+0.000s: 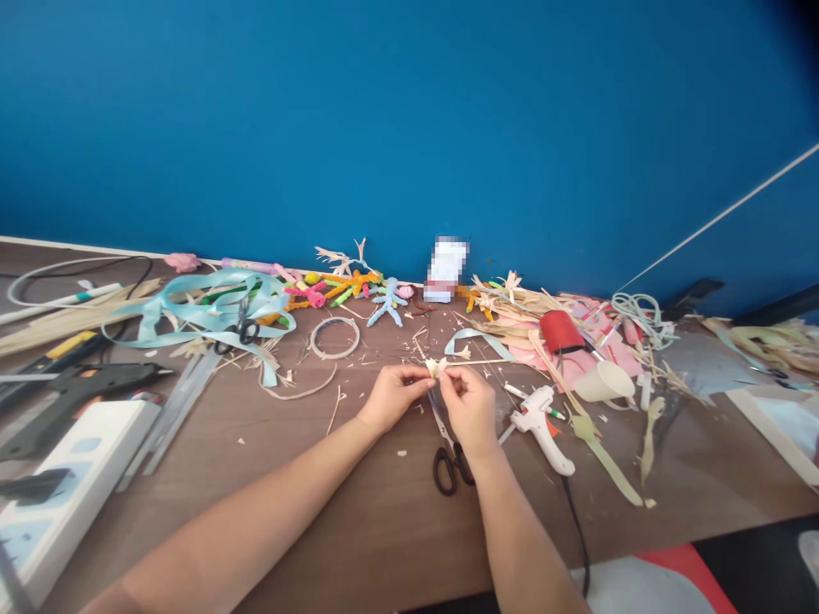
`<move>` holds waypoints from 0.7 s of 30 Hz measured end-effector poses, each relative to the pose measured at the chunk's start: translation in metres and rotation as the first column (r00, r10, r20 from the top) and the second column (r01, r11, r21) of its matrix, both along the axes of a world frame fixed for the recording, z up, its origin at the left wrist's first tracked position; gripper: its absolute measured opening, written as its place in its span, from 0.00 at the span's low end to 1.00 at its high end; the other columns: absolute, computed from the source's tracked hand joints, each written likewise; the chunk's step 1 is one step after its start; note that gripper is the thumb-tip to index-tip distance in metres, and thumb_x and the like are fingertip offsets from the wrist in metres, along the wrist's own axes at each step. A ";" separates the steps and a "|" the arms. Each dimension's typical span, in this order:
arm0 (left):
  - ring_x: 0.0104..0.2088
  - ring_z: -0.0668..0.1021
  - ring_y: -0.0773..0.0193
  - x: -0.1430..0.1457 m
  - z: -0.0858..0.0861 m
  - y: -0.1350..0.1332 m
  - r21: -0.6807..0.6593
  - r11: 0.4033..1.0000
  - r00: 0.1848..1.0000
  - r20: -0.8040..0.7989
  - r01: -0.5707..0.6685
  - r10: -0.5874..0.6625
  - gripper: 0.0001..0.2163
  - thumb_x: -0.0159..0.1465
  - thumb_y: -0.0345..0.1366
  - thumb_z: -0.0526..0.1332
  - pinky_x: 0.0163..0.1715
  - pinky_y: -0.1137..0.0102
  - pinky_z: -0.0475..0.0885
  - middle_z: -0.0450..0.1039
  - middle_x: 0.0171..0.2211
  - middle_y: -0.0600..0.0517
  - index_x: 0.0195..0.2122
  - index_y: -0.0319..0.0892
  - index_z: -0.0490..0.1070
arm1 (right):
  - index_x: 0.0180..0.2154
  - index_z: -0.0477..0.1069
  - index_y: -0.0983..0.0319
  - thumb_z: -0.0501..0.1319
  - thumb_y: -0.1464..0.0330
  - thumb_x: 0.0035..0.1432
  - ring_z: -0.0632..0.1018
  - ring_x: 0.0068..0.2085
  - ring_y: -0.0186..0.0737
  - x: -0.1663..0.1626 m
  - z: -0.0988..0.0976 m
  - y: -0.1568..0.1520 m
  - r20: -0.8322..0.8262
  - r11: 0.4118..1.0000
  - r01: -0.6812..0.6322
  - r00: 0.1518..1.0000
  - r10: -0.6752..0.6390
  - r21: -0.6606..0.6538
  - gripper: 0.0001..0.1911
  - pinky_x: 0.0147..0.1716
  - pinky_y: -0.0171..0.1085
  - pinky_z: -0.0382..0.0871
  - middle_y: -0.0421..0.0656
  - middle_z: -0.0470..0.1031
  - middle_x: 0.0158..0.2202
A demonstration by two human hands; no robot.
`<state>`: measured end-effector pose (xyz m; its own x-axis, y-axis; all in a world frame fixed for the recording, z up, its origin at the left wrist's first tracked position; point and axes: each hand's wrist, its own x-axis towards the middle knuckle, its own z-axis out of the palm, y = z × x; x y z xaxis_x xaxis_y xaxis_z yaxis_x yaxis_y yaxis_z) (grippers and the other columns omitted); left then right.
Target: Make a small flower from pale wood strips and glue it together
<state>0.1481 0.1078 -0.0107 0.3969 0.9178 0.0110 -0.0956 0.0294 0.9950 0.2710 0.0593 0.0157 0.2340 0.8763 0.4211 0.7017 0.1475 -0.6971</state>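
Note:
Both hands meet over the middle of the brown table (358,512). My left hand (392,397) and my right hand (470,404) each pinch a small pale straw flower piece (437,367) held between their fingertips. A thin straw stick (477,362) runs from that piece to the right. Black-handled scissors (450,452) lie on the table just under my right wrist. A white glue gun (541,419) rests right of my right hand, its black cord trailing toward the table's front edge.
Light blue ribbon (211,307) and a second pair of scissors (240,331) lie at left, with a black glue gun (83,384) and white power strip (70,477). Coloured pipe-cleaner figures (339,290) line the blue wall. Straw scraps, a red spool (560,331) and paper cup (605,382) crowd the right.

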 end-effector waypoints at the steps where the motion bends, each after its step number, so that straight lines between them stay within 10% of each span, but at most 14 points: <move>1: 0.28 0.74 0.65 0.000 0.000 0.000 0.001 1.000 1.000 0.005 0.004 -0.004 0.09 0.49 0.36 0.62 0.31 0.73 0.67 0.75 0.28 0.50 0.29 0.37 0.75 | 0.27 0.68 0.62 0.54 0.68 0.53 0.68 0.23 0.32 0.000 0.000 0.000 0.004 1.000 -0.002 1.000 0.002 0.003 0.07 0.26 0.31 0.62 0.40 0.69 0.23; 21: 0.28 0.73 0.65 0.000 -0.003 0.001 -0.034 0.999 0.999 0.045 -0.027 0.028 0.10 0.48 0.37 0.63 0.30 0.73 0.67 0.75 0.27 0.49 0.29 0.36 0.75 | 0.27 0.70 0.62 0.54 0.67 0.53 0.70 0.23 0.33 0.000 0.000 0.000 -0.009 0.996 -0.045 0.999 0.044 -0.080 0.09 0.26 0.32 0.63 0.41 0.72 0.24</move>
